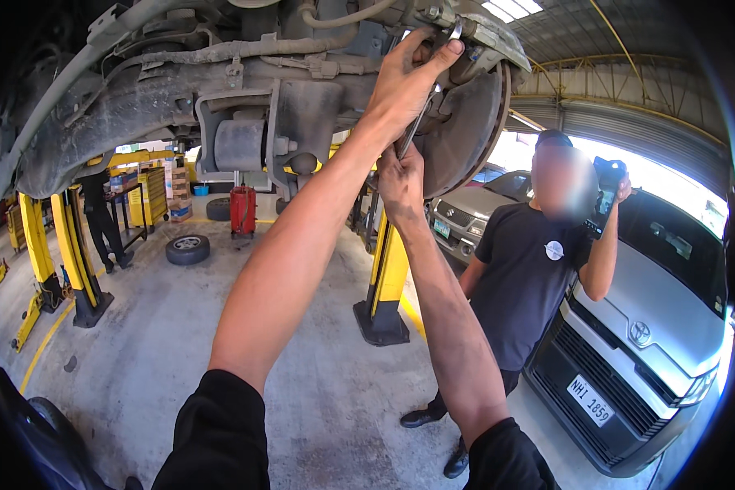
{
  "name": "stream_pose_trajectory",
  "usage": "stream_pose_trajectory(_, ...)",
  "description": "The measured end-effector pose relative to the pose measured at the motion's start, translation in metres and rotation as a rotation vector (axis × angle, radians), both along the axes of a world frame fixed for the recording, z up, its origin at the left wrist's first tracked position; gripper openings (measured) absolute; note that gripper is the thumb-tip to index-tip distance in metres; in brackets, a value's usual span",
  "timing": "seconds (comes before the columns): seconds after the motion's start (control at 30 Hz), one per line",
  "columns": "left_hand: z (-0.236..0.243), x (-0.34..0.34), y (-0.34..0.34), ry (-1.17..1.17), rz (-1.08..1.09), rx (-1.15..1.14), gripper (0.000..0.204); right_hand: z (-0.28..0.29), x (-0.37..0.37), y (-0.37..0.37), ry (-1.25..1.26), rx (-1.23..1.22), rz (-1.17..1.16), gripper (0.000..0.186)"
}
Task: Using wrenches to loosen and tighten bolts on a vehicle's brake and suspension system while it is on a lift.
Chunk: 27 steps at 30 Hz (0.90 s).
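Overhead is the underside of a raised vehicle, with a rusty-edged brake disc (474, 135) and a metal fitting (490, 45) above it. A long steel wrench (418, 121) runs upright alongside the disc. My left hand (408, 86) is closed around its upper part, thumb near the top by the fitting, partly hiding what it turns on. My right hand (400, 175) grips the lower end below, fingers wrapped round it and smudged with grime.
Yellow lift posts (388, 286) stand below and at left. A person in a dark T-shirt (506, 294) holds up a phone at right, before a silver van (645, 318). Behind are another person (102, 220), a loose wheel (188, 249) and a red tool cart (242, 211).
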<state>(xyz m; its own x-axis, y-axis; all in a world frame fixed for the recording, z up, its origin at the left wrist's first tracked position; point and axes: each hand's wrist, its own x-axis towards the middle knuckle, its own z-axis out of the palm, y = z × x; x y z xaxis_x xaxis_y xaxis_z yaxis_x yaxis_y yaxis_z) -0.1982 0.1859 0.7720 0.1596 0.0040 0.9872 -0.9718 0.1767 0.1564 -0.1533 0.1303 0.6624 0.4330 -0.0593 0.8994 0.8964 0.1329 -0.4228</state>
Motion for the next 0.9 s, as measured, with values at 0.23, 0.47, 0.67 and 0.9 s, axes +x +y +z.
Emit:
stream_pose_trajectory(0.23, 0.008, -0.005, 0.004, 0.007, -0.18, 0.063, 0.058, 0.003, 0.022, -0.008, -0.094, 0.019, -0.107, 0.022)
stream_pose_trajectory(0.47, 0.014, -0.008, 0.007, -0.026, -0.371, 0.09, 0.04, 0.015, 0.034, -0.01, -0.175, -0.039, -0.223, 0.032)
stream_pose_trajectory(0.67, 0.009, -0.031, -0.008, 0.178, -0.484, 0.052, 0.028, -0.028, -0.031, -0.032, -0.078, -0.036, -0.301, 0.04)
stream_pose_trajectory(0.9, 0.011, -0.03, -0.037, 0.197, -1.226, -0.1, 0.014, -0.023, -0.181, -0.056, -0.026, -0.153, -0.638, 0.038)
